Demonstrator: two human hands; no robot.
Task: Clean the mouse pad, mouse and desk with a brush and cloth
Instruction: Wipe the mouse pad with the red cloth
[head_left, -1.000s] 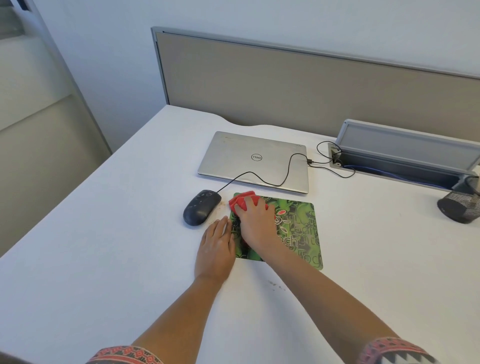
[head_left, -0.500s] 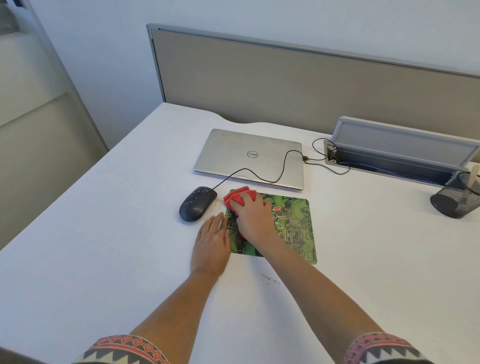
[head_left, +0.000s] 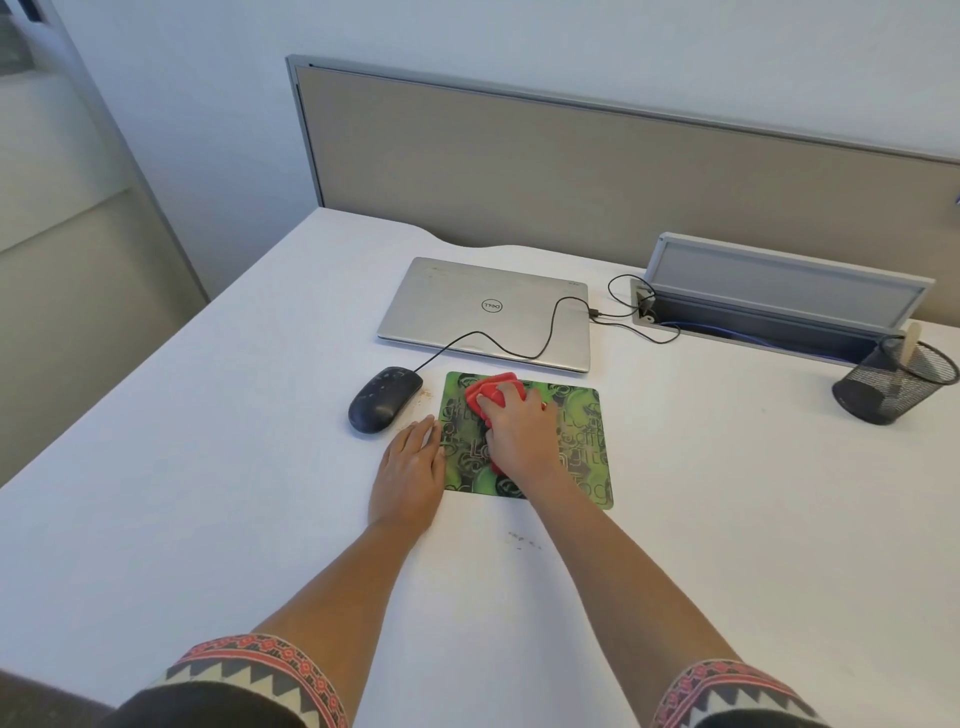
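Now the right hand (head_left: 519, 441) grips a red tool (head_left: 491, 389) on the mouse pad (head_left: 576, 447) — brush or cloth, mostly hidden; the left hand (head_left: 410, 478) lies flat just left.

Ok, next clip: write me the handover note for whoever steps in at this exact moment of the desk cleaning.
The left hand is open and lies flat on the desk at the left edge of the mouse pad.
The right hand grips a red wiper (cloth or brush, cannot tell) on the pad's far-left part.
The mouse sits on the desk left of the pad, its cable crossing the closed laptop.
Done: pad wiping is under way; coverage cannot be told.
Left: the mouse, the crumbs beside it, and the specks on the desk below the pad.
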